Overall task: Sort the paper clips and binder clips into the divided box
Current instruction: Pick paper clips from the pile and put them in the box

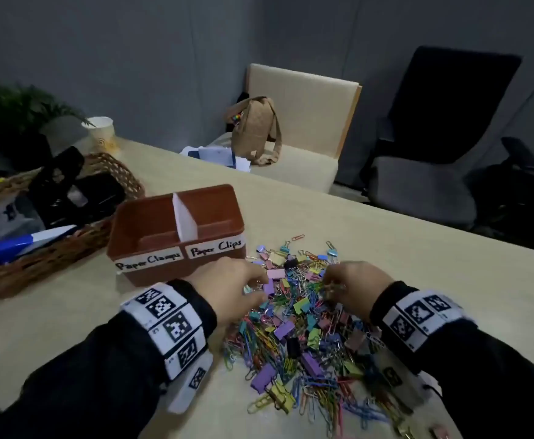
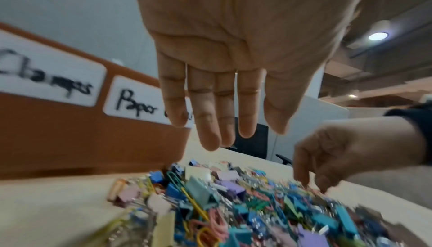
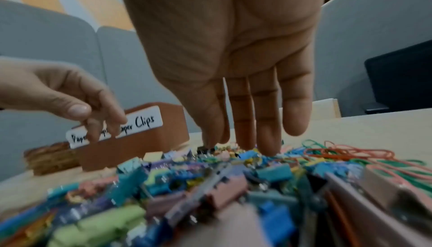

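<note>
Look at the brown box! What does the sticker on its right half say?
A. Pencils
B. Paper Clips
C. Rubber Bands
B: in the head view the divided box carries a white label on its right half, handwritten "Paper Clips"; the left label reads "Paper Clamps".

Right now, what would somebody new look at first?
Probably the big colourful pile of clips spread on the table, with both hands reaching into it: the left hand and the right hand. Just behind it stands a brown box labelled "Paper Clamps" and "Paper Clips".
</note>
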Motion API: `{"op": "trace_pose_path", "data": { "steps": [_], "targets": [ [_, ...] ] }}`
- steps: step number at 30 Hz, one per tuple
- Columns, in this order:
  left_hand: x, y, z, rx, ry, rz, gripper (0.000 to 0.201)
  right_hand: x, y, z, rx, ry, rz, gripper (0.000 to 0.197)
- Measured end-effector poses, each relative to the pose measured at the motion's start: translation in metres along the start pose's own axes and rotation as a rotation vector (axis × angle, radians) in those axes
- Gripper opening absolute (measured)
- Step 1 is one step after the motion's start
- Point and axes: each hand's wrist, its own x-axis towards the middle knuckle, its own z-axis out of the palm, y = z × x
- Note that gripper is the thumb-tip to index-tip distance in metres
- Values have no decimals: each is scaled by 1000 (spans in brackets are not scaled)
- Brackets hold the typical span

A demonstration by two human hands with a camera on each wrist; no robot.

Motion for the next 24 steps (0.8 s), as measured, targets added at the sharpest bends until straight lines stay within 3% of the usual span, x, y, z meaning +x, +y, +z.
{"op": "trace_pose_path", "data": {
  "steps": [3,6,10,17,20,24],
  "targets": [
    [19,11,13,85,-35,36,31,7,5,11,-28,-28,-59,42],
    [29,24,25,101,-64,74,29,4,4,22,3,-32,-61,43],
    [28,32,37,137,-69,87,28,-12,3,29,31,32,-36,36],
    [19,34,50,145,-86,108,40,-30,1,35,-13,123,-45,7],
    [26,28,52,94,-97,103,43,-26,2,35,-3,83,-21,9],
    [32,24,50,116,-115,110,44,-19,-1,24,-30,-52,27,45]
  ]
}}
